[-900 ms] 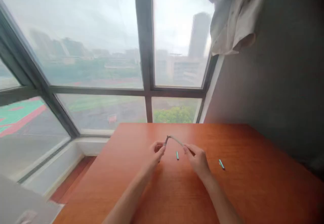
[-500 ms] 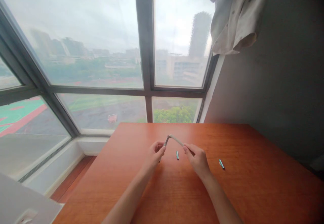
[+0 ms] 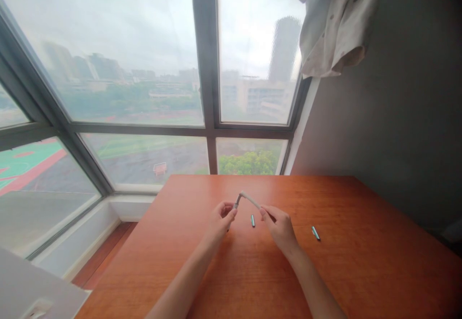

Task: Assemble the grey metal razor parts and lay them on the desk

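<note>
My left hand (image 3: 223,217) is closed around a slim grey pen-like piece (image 3: 236,205), held tilted with its dark upper end pointing away from me. Between the fingertips of my right hand (image 3: 278,223) is a narrow pale strip (image 3: 251,199). The strip's far end meets the tip of the pen-like piece, so the two form a bent peak above the table. What the strip is made of is too small to tell. Just left of my right hand lies a short teal pen part (image 3: 252,221). Farther right rests a teal pen cap (image 3: 315,233) with what looks like a clip.
The reddish-brown wooden table (image 3: 162,271) spreads under both hands. Its far edge runs along large windows with grey frames (image 3: 211,131). A pale garment (image 3: 332,35) hangs at the upper right in front of a grey wall (image 3: 378,126).
My right hand has shifted very slightly left with the strip. My left hand and the parts on the table look the same.
</note>
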The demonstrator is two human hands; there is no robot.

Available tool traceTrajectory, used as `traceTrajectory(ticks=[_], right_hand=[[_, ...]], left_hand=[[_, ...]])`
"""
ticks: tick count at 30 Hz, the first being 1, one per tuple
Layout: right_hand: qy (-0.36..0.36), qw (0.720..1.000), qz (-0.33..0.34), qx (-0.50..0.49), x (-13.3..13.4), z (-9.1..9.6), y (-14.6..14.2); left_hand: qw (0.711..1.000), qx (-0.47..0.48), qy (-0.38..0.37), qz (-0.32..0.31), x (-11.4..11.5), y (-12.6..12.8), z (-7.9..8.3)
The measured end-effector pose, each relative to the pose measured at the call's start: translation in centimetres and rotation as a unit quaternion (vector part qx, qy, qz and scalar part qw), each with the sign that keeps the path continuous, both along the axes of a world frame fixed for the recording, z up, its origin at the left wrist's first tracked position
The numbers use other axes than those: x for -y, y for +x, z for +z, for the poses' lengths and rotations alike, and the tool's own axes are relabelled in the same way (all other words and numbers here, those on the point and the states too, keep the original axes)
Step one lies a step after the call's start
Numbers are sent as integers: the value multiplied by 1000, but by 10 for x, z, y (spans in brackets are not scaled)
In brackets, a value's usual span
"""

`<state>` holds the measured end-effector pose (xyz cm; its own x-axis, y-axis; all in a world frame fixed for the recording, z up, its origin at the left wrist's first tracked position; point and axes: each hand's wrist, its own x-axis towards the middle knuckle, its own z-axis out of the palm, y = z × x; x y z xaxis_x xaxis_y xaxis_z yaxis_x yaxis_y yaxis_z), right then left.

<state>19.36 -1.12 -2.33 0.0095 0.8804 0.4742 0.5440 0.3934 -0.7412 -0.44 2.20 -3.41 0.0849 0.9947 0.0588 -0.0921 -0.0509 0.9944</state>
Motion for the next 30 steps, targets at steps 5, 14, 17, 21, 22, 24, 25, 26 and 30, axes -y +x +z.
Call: traceTrajectory(ticks=[5, 14, 17, 21, 22, 24, 25, 26, 30], right_hand=[[1, 1000, -2, 5, -1, -2, 2], [-6, 1000, 5, 6, 0, 0, 1], [-4, 1000, -2, 9, 0, 0, 2], [2, 1000, -6, 6, 0, 0, 2], [0, 1000, -2, 2, -1, -1, 2], [-5, 1000, 7, -2, -1, -2, 2], [-6, 1000, 9, -2, -2, -2, 2], [-6, 1000, 10, -1, -2, -2, 3], [-3, 1000, -1, 8, -1, 1, 4]], left_hand=[[1000, -11, 8, -1, 1, 1, 1], [1000, -11, 4, 17, 4, 2, 4], [1000, -19, -4, 25, 4, 2, 5], [1000, -12, 3, 19, 4, 2, 4], [1000, -10, 3, 18, 3, 2, 3], [1000, -9, -2, 21, 2, 2, 2], [1000, -9, -6, 24, 1, 1, 1], [1000, -9, -9, 27, 1, 1, 1], [1000, -3, -6, 27, -1, 0, -2]])
